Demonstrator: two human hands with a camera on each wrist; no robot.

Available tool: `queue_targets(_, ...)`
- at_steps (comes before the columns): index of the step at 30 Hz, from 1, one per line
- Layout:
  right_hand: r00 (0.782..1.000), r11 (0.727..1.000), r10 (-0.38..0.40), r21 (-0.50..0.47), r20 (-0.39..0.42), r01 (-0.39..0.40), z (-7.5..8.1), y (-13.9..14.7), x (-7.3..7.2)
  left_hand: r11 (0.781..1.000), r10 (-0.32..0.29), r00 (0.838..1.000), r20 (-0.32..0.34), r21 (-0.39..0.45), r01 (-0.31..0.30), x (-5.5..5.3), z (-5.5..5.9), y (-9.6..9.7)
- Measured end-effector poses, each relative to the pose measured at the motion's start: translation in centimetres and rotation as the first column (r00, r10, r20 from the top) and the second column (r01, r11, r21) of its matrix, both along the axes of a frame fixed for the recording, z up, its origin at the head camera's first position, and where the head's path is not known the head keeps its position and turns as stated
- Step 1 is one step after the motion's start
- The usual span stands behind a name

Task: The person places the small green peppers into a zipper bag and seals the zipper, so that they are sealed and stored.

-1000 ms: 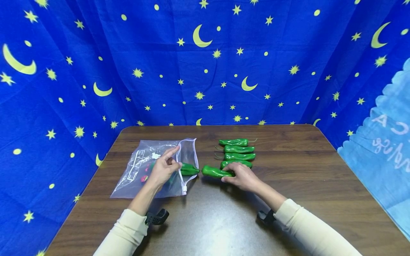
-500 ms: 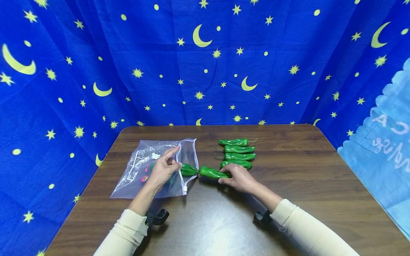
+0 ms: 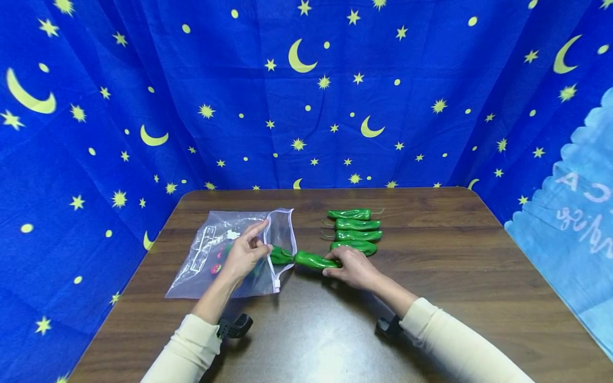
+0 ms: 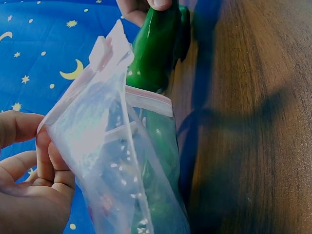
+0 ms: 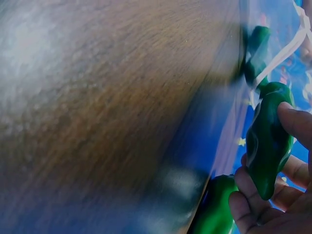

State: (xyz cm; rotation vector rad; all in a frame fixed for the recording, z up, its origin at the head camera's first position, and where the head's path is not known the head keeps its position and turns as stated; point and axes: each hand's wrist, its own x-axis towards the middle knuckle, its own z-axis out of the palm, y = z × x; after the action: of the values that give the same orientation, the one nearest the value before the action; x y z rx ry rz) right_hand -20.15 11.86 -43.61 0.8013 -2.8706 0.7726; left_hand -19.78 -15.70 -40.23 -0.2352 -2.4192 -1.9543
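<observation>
And here at the centre of the head view, the right hand is pinching a glossy green long pepper near its right end, thumb on the near side, the left end right at the mouth of a clear plastic zip bag! Over to the left of centre, the left hand has the bag's upper lip pinched between thumb and finger, and the mouth gapes to the right. Inside, just past that lip, lies another green pepper; whether the two peppers touch, I can't tell from here. Look right of centre: four shiny green peppers lie stacked up the frame in a neat column on the brown wood-grain surface, the lowest just above the right hand. A white slider sits at the zip's bottom end. Cream sleeves come in from both lower corners, and a blue star-and-moon cloth fills the upper frame.
</observation>
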Motion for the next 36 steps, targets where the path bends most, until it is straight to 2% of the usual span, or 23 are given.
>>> queue_targets(26,1.000,1.000,0.001,0.015,0.012,-0.002,0.4,-1.6,-0.5,1.000,0.006,1.000,0.009,-0.012,-0.006,0.1,0.3,0.1)
queue_targets(36,1.000,1.000,0.013,-0.024,0.000,-0.013,0.1,-2.2,-0.9,1.000,0.006,1.000,0.015,-0.003,-0.006,0.0,0.2,0.0)
